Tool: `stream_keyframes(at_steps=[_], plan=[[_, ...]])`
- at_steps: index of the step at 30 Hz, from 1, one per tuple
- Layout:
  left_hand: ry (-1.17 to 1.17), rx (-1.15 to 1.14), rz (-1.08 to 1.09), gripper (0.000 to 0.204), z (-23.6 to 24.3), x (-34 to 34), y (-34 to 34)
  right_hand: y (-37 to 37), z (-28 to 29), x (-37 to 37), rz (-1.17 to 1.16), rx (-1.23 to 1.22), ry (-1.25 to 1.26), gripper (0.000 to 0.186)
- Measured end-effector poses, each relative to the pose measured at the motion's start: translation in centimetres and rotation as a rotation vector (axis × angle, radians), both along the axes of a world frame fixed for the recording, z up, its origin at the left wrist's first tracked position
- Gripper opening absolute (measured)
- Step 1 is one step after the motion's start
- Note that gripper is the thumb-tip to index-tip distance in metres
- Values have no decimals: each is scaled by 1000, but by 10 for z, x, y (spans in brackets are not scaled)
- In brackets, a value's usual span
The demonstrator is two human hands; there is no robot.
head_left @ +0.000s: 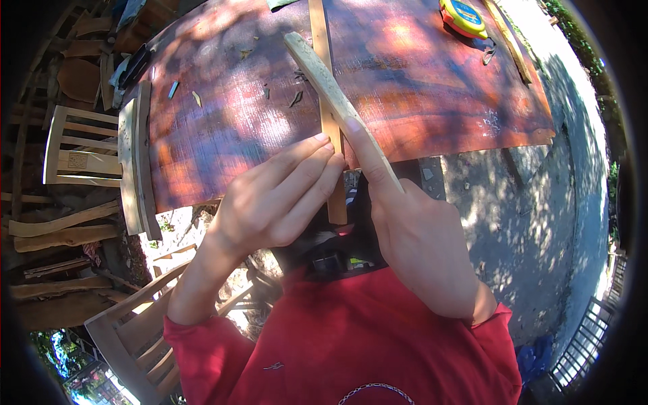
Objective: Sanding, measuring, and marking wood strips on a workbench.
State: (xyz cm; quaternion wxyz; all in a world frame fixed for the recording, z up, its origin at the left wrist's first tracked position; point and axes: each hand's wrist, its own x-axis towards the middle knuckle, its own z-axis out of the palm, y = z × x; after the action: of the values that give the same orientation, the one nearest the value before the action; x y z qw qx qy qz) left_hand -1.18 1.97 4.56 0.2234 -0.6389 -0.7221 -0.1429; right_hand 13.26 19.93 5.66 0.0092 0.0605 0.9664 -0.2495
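A long narrow wooden strip (328,125) lies on the reddish-brown table (236,115), its near end sticking out past the edge toward me. My left hand (273,192) has its fingers pressed together, with the fingertips on this strip close to the table edge; the thumb is hidden. In my right hand (422,239) is a pale flat wooden stick (329,88), the index finger stretched along it. The stick slants across the strip, far end to the left. Whether the two pieces touch cannot be made out.
A yellow and red tape measure (464,18) sits at the table's far right, near another wooden strip (509,40). Wood chips and a small blue piece (173,89) are scattered on the tabletop. Chairs (84,148) and stacked boards (64,233) crowd the left side.
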Motion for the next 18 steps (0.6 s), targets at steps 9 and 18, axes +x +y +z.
stream_keyframes(at_steps=[9, 18], plan=[[-472, 393, 301, 26, -35, 25, 7, 5, -9, -3, -18, -184, 107, 70], [-577, 436, 363, 19, -27, 16, 4, 45, 9, -44, -95, 291, 249, 53]])
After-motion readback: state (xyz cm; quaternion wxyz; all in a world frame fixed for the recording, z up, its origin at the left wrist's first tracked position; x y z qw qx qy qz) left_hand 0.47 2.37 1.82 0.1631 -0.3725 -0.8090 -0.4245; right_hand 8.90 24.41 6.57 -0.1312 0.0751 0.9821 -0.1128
